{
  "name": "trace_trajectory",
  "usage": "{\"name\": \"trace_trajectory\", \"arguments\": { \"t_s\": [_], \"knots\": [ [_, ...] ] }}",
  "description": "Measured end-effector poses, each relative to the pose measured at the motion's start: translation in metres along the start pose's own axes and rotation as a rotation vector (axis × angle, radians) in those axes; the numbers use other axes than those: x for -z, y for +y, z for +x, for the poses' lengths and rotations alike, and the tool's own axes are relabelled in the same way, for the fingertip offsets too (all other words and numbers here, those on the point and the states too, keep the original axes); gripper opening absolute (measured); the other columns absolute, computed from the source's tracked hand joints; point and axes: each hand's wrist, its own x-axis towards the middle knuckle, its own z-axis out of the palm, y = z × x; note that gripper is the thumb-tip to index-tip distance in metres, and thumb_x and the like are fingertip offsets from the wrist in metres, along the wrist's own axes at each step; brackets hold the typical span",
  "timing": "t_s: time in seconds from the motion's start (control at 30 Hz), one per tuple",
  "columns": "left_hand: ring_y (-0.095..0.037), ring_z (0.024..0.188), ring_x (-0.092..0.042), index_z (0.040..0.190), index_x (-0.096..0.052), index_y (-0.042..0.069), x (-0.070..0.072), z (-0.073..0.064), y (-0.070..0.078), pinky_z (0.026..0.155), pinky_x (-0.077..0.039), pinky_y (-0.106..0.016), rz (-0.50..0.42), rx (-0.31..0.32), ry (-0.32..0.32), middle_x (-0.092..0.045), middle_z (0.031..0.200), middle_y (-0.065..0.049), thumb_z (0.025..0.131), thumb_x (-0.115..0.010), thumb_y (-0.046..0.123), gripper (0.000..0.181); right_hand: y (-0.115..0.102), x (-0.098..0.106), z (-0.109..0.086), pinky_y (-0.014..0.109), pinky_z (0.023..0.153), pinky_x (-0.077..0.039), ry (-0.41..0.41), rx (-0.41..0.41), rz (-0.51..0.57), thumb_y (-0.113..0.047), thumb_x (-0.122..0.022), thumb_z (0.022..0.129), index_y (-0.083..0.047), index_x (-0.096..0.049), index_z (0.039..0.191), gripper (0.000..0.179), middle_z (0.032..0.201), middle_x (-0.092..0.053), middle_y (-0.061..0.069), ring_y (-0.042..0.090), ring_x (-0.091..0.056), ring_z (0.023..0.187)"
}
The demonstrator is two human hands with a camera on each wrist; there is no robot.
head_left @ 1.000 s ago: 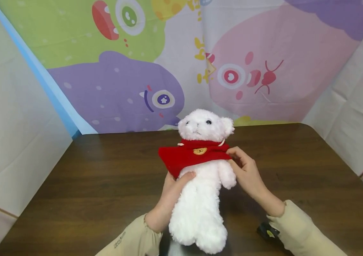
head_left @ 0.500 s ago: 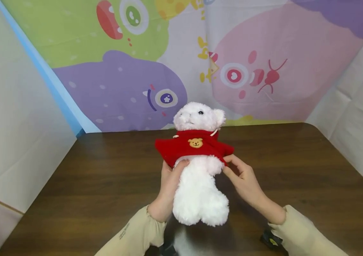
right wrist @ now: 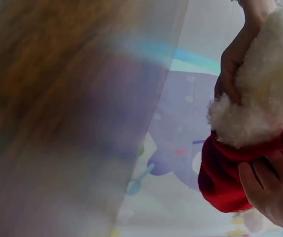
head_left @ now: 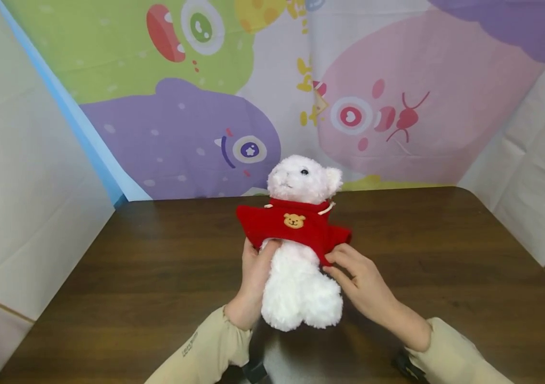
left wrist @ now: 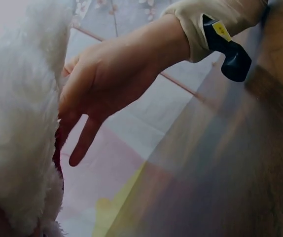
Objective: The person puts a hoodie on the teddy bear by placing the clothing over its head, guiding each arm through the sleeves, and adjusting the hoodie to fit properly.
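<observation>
L hand (head_left: 255, 277) gripping white plush bear (head_left: 296, 288) at its side; R hand (head_left: 368, 280) pinching hem of its red top (head_left: 272, 224); bear approx. upright, mid-view, above worktop (head_left: 157, 266).

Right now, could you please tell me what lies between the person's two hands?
The white plush toy in its red top, as the head view shows.

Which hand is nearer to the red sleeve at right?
Right: the right hand is just below this sleeve; the left hand is across the toy, holding it.
</observation>
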Motion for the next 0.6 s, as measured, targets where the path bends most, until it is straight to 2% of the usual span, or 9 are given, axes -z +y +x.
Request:
{"name": "trace_trajectory", "arguments": {
  "t_s": [0.1,0.17,0.23,0.37,0.43,0.5,0.6],
  "knots": [
    [-0.01,0.085,-0.057,0.118,-0.045,0.008,0.001,0.004,-0.002,0.074,-0.049,-0.023,0.044,0.007,0.031,-0.056,0.112,-0.006,0.084,-0.055,0.006,0.036,-0.001,0.0,-0.003,0.021,0.068,-0.048,-0.048,0.051,-0.002,0.004,-0.063,0.078,-0.013,-0.062,0.092,0.023,0.093,-0.055,-0.003,0.007,-0.051,0.079],
    [-0.01,0.088,-0.056,0.12,-0.045,0.008,0.002,0.007,-0.002,0.076,-0.048,-0.022,0.07,0.008,0.027,-0.055,0.115,-0.006,0.085,-0.056,0.009,0.036,-0.002,0.0,-0.002,0.023,0.072,-0.048,-0.058,0.013,0.031,0.003,-0.062,0.08,-0.013,-0.061,0.094,0.022,0.095,-0.055,-0.003,0.007,-0.052,0.083],
    [-0.011,0.09,-0.056,0.122,-0.044,0.009,0.003,0.009,-0.002,0.077,-0.047,-0.023,0.084,0.01,0.009,-0.053,0.117,-0.006,0.085,-0.057,0.011,0.039,-0.003,0.0,-0.001,0.022,0.074,-0.048,-0.051,-0.098,0.105,-0.002,-0.06,0.083,-0.012,-0.059,0.099,0.018,0.098,-0.056,-0.003,0.006,-0.051,0.086],
    [-0.016,0.095,-0.057,0.123,-0.041,0.014,0.005,0.008,-0.004,0.079,-0.049,-0.028,0.078,-0.003,-0.034,-0.052,0.12,-0.005,0.084,-0.059,0.013,0.043,-0.005,-0.002,0.005,0.025,0.079,-0.046,-0.031,-0.426,0.353,-0.012,-0.049,0.093,-0.003,-0.049,0.107,0.017,0.1,-0.051,0.008,0.015,-0.048,0.09],
    [-0.019,0.097,-0.057,0.121,-0.041,0.017,0.005,0.006,-0.006,0.08,-0.049,-0.032,0.073,-0.012,-0.044,-0.052,0.119,-0.004,0.083,-0.061,0.012,0.043,-0.007,-0.004,0.009,0.033,0.087,-0.043,-0.046,-0.587,0.484,-0.021,-0.043,0.095,-0.001,-0.041,0.114,0.027,0.107,-0.047,0.014,0.021,-0.044,0.1],
    [-0.02,0.101,-0.056,0.12,-0.041,0.018,0.005,0.004,-0.008,0.082,-0.049,-0.033,0.083,-0.041,-0.053,-0.052,0.118,-0.003,0.082,-0.062,0.01,0.044,-0.008,-0.007,0.013,0.044,0.096,-0.036,-0.083,-0.721,0.608,-0.03,-0.043,0.094,-0.003,-0.034,0.124,0.041,0.12,-0.042,0.016,0.026,-0.039,0.11],
    [-0.018,0.107,-0.052,0.121,-0.042,0.018,0.002,0.0,-0.011,0.085,-0.048,-0.033,0.124,-0.088,-0.105,-0.052,0.12,-0.002,0.082,-0.062,0.008,0.045,-0.008,-0.012,0.016,0.049,0.102,-0.029,-0.159,-0.853,0.751,-0.038,-0.047,0.09,-0.011,-0.024,0.136,0.057,0.135,-0.034,0.01,0.026,-0.032,0.124]
  ]
}}
